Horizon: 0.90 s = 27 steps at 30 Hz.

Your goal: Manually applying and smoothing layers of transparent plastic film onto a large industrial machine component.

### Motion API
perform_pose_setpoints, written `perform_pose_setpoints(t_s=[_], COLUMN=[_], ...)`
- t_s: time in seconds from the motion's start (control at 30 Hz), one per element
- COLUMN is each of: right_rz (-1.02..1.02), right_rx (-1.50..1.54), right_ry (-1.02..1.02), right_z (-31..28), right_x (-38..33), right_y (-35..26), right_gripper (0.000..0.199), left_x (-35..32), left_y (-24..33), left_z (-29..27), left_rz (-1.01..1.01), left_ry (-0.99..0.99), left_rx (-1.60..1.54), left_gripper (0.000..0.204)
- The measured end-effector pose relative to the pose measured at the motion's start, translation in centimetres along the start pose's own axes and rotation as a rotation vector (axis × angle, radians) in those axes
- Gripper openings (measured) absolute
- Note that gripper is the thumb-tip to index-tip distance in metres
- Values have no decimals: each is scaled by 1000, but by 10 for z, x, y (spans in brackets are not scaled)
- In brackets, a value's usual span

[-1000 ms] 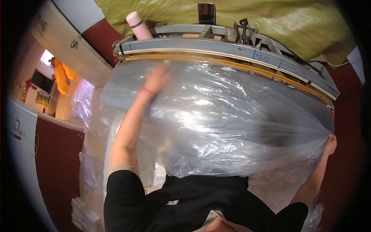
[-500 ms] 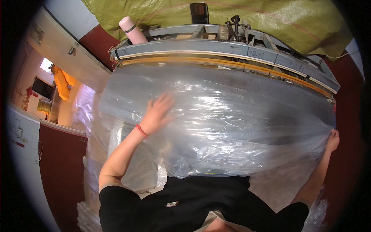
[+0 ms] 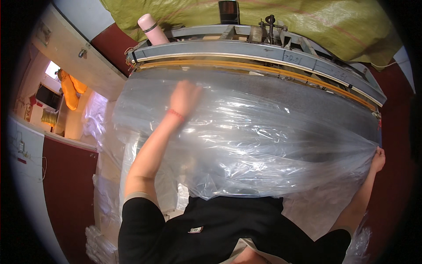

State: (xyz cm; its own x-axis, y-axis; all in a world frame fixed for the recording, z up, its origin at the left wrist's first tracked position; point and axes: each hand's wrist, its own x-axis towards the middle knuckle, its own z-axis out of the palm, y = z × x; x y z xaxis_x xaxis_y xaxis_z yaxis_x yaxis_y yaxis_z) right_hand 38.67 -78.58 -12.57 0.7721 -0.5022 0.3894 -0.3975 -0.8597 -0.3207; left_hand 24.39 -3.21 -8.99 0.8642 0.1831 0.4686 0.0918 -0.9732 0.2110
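Note:
A wide sheet of clear plastic film (image 3: 246,132) lies wrinkled over a dark grey flat surface (image 3: 281,92). My left hand (image 3: 185,97), a red bead bracelet (image 3: 176,115) at its wrist, is over the far left part of the film. Motion smears its fingers, so I cannot tell how they are bent or whether they touch the sheet. At the far right edge, my right hand (image 3: 378,159) pinches the film, which gathers into folds running toward it. The film's near edge reaches my black shirt.
Behind the surface runs a grey metal frame (image 3: 198,50) with yellow strips (image 3: 211,64) along it. A pink bottle (image 3: 152,31), a dark phone-like device (image 3: 229,12) and a black clamp (image 3: 271,27) stand there. Green woven sheeting (image 3: 307,17) hangs behind. A door (image 3: 83,57) stands open at left.
My left hand has swept farther from me and a little to the right, its fingers spread before and smeared now. My right hand keeps its place on the film's edge.

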Motion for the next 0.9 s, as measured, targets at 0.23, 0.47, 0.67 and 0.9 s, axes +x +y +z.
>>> perform_pose_setpoints(t_s=[0.23, 0.47, 0.67, 0.9], right_rz=[98, 204, 114, 9], right_rx=[936, 1074, 949, 929], right_ry=[-21, -147, -62, 161], right_z=[25, 1, 8, 107], right_x=[30, 40, 73, 41], right_y=[64, 69, -9, -142], right_gripper=[30, 30, 30, 15], left_x=[9, 10, 52, 64], left_y=[1, -30, -36, -167], left_z=[17, 20, -1, 63], left_rz=[-175, -96, -313, -544], left_ry=[165, 19, 397, 530], left_rx=[-82, -112, -734, -684], left_gripper=[22, 16, 18, 16])
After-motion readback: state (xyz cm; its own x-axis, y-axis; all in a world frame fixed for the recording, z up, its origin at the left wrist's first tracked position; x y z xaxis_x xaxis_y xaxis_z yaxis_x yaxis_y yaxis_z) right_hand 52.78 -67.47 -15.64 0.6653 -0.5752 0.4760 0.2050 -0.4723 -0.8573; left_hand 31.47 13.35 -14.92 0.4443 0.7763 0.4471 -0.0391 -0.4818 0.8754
